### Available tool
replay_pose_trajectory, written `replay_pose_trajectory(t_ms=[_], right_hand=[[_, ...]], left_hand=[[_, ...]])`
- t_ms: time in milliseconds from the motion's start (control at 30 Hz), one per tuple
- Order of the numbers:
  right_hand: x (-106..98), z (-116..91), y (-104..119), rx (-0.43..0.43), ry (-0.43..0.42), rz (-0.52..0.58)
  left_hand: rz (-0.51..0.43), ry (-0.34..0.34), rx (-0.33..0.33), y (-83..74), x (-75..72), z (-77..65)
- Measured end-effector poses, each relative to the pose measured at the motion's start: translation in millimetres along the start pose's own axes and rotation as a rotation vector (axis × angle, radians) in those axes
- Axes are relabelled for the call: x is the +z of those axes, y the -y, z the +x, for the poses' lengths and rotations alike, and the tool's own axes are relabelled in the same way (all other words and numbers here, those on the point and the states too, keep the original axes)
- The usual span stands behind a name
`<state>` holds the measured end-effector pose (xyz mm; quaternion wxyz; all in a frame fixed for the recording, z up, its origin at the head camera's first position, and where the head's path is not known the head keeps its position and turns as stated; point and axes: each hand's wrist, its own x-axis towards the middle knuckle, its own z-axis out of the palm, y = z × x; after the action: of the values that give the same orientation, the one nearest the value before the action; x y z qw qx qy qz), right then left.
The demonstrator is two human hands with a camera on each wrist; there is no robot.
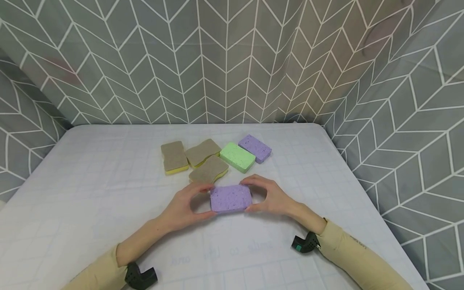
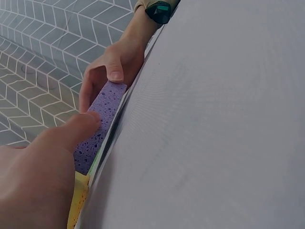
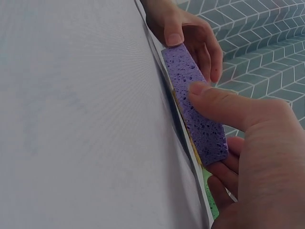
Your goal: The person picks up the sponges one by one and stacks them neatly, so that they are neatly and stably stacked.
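Both hands hold one purple sponge (image 1: 230, 198) between them, low over the white table near its middle. My left hand (image 1: 185, 206) grips its left end, thumb at the near edge and fingers at the far edge. At the opposite end my right hand (image 1: 270, 196) pinches the sponge the same way. The right wrist view shows the pitted side of the sponge (image 3: 198, 112) with a thumb pressed on it. Just beyond the held sponge lies a brown-topped yellow sponge (image 1: 209, 169), close to the left fingertips.
Two more brown-and-yellow sponges, one at the left (image 1: 174, 156) and one behind (image 1: 203, 152), lie past the hands. Beside them are a green sponge (image 1: 237, 157) and a second purple sponge (image 1: 255, 148). Patterned grey curtains (image 1: 224, 60) surround the white table (image 1: 90, 181).
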<state>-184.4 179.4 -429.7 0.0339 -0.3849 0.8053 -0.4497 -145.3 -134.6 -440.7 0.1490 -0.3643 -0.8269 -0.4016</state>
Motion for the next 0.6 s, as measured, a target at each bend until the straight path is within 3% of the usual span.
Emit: replay_pose_trajectory(t_ms=[267, 600], right_hand=[[-0.3, -0.9, 1.8, 0.034, 0.065, -0.033], [-0.1, -0.9, 2.6, 0.016, 0.095, -0.061]], left_hand=[[0.038, 0.032, -0.02, -2.1, -0.8, -1.0], [0.067, 0.069, -0.049, -5.7, -2.3, -0.6]])
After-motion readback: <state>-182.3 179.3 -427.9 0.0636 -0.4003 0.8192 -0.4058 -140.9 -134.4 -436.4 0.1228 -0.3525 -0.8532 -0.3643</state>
